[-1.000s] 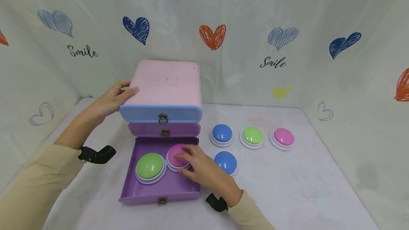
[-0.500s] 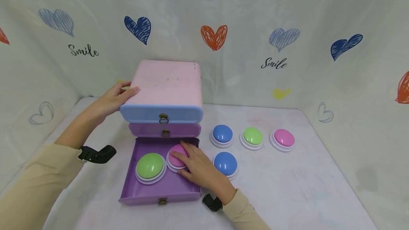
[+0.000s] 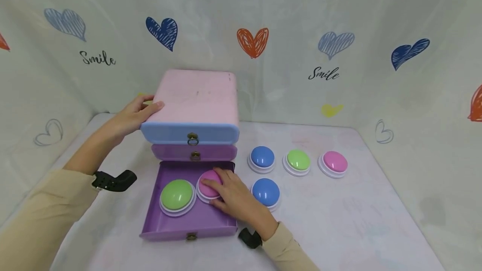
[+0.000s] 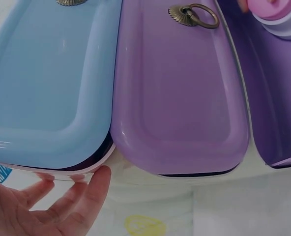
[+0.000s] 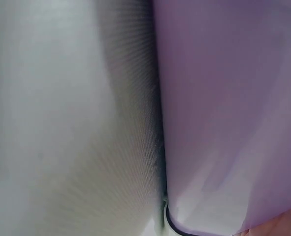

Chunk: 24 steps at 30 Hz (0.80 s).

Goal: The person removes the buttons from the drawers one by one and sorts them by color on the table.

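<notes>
A small drawer cabinet (image 3: 199,95) with a pink top stands at the back of the table. My left hand (image 3: 132,114) rests against its left side, the thumb on the top edge; the left wrist view shows the fingers (image 4: 89,196) touching the side, not wrapped round it. The purple bottom drawer (image 3: 188,221) is pulled out and holds a green dome push button (image 3: 176,195) and a pink dome push button (image 3: 209,181). My right hand (image 3: 237,195) grips the pink button from its right side, partly hiding it. The right wrist view shows mostly the drawer's wall (image 5: 224,118).
Right of the drawer, a blue button (image 3: 265,192) stands close by the right hand. Farther back is a row: another blue button (image 3: 262,157), a green one (image 3: 298,160) and a pink one (image 3: 334,162). A curtain (image 3: 286,7) with hearts hangs behind.
The fingers of my right hand, raised over the pink button a second ago, have come down around it. The left hand and the cabinet stay where they were.
</notes>
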Tool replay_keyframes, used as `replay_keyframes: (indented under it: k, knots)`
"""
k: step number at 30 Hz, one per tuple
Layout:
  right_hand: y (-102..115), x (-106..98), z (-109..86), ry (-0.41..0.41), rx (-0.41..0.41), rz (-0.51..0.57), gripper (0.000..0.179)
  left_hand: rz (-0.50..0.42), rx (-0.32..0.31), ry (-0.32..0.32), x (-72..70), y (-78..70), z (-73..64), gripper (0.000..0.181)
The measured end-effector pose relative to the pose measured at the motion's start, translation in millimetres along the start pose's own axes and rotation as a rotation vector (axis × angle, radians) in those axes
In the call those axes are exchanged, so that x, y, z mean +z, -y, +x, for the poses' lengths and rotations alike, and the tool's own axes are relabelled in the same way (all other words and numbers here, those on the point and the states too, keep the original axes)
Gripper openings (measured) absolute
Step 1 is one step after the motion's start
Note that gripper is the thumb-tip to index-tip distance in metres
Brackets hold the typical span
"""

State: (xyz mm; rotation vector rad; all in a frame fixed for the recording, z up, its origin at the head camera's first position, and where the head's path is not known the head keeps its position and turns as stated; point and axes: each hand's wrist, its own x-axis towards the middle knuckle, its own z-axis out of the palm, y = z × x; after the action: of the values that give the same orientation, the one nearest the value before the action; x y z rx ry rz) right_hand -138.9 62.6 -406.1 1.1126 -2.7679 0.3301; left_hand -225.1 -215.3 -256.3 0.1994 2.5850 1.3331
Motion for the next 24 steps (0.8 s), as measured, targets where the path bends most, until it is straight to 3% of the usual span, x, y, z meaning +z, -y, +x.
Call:
replay_keyframes:
  k: [24]
  knots:
    - [3,-11,-0.4,-0.07,0.003,0.08,0.051,0.02,0.003,-0.001,-2.4,0.7,1.1,0.075]
